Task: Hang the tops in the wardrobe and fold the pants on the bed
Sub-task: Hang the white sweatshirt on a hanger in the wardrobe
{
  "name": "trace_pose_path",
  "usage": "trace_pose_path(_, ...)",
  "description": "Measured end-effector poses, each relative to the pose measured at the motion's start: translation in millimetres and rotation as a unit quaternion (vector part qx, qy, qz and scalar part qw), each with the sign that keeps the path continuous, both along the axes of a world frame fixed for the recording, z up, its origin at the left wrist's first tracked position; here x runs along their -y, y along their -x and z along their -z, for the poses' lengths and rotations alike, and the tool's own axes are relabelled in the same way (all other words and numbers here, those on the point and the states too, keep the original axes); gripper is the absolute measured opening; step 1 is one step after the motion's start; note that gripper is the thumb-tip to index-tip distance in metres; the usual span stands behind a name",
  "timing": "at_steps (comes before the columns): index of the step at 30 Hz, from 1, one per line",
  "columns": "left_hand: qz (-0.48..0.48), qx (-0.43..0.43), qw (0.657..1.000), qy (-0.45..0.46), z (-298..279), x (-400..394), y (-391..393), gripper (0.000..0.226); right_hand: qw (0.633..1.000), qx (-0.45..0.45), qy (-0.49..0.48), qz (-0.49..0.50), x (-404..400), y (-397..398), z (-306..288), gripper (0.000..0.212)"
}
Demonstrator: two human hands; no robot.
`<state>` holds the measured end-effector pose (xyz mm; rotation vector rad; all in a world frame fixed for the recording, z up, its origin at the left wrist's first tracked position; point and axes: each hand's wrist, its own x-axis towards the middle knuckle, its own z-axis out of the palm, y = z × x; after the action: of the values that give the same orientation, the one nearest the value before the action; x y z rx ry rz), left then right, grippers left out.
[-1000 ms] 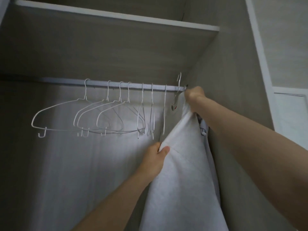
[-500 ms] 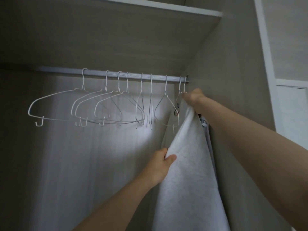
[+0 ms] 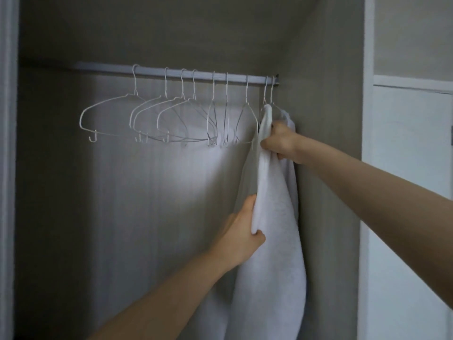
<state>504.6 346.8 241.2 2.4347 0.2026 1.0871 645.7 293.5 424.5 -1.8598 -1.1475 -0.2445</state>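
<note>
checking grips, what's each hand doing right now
Left hand: grips the white top at its front edge.
Right hand: grips the top near the hanger.

White panelled wall [image 3: 411, 168] right of the opening, pale frame strip [image 3: 6, 168] at left

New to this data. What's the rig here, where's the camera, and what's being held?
There is no robot: a person works with two bare hands, and the single picture comes from a wide-angle camera worn on their head, looking into an open wardrobe. A rail runs across the top, carrying a row of empty white wire hangers. At the rail's right end, against the side wall, a white top hangs from a hanger. The right hand grips the cloth high up, just below the hanger hooks. The left hand pinches the cloth's front edge lower down. A second pale garment seems to hang just behind it, but I cannot tell for sure.
</note>
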Motion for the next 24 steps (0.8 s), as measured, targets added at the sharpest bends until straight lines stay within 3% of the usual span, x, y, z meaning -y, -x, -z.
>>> trace_pose_path(6,-0.013,-0.078,0.996,0.039,57,23,51,0.068,0.998,0.025,0.052,0.029,32,33,62,0.031)
trace_pose_path(10,-0.042,-0.092,0.992,0.069,92,36,84,0.059,0.996,-0.004,0.093,0.009,53,65,108,0.048)
trace_pose_path(14,-0.066,-0.107,0.985,0.12,120,46,110,0.051,0.992,0.013,0.125,-0.012,83,107,157,0.047)
trace_pose_path(18,-0.112,-0.102,0.972,0.177,138,60,139,0.04,0.984,0.024,0.156,-0.08,119,147,203,0.054)
trace_pose_path(24,-0.215,-0.067,0.956,0.191,164,114,211,0.022,0.962,-0.009,0.18,-0.204,146,181,288,0.054)
